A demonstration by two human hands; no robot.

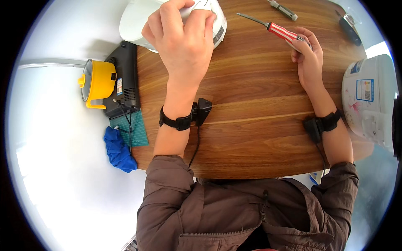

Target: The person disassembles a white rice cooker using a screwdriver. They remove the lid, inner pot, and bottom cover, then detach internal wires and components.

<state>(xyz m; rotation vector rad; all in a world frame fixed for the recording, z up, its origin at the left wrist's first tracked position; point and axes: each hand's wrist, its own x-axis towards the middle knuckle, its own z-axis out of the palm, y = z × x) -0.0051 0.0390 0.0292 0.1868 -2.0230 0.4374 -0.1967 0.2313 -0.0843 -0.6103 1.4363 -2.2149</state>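
Note:
My left hand (184,39) is at the top, over a round white appliance (136,23). Its fingers are bent and drawn together against the appliance's top; what they pinch, if anything, is hidden. In my right hand (309,58), at the upper right, is a screwdriver (283,34) with a red-and-white striped handle. Its long grey shaft points left, toward the appliance, with the tip in the air apart from it. My fingers and thumb wrap the rear end of the handle.
A grey-handled screwdriver (284,10) lies at the far right of the wooden table (243,138). At right stands a white rice cooker (364,104). A yellow pot (102,79), black appliance (133,75), green mat (140,129) and blue cloth (118,150) are at left.

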